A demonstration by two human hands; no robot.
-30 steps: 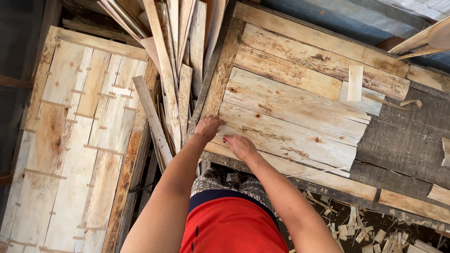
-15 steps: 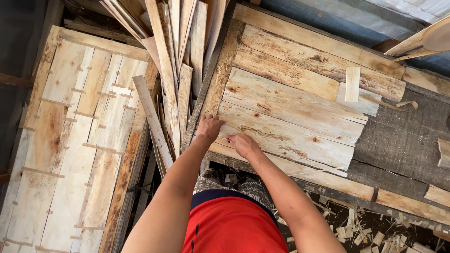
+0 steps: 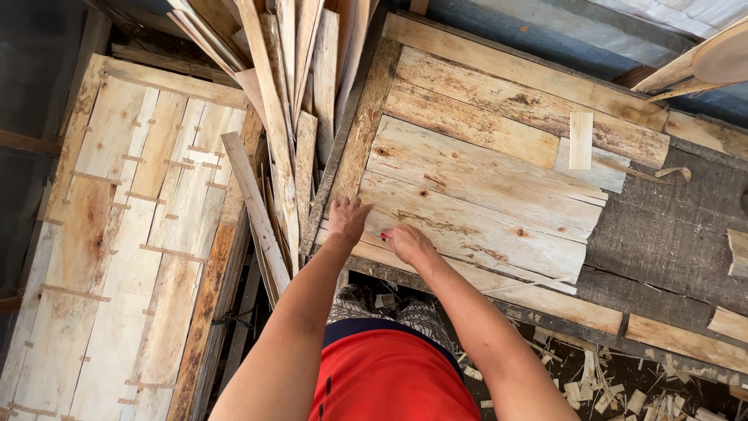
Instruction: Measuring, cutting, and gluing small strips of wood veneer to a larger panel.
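Note:
My left hand [image 3: 347, 220] rests flat, fingers spread, on the near left corner of a stack of rough wooden boards [image 3: 483, 195] lying on a workbench. My right hand [image 3: 407, 242] sits just to its right on the same board edge, fingers curled around a small red-tipped object, perhaps a pencil [image 3: 382, 235], mostly hidden. Both forearms reach up from my body in red clothing.
A bundle of thin wooden slats [image 3: 288, 109] leans upright left of the bench. A joined panel of pale planks [image 3: 132, 234] lies at far left. A small wood offcut [image 3: 580, 140] sits on the boards. Wood chips [image 3: 615, 390] litter the ground at lower right.
Both hands stay at the board's near corner; the right hand has shifted slightly left toward the left hand. The view has moved a little.

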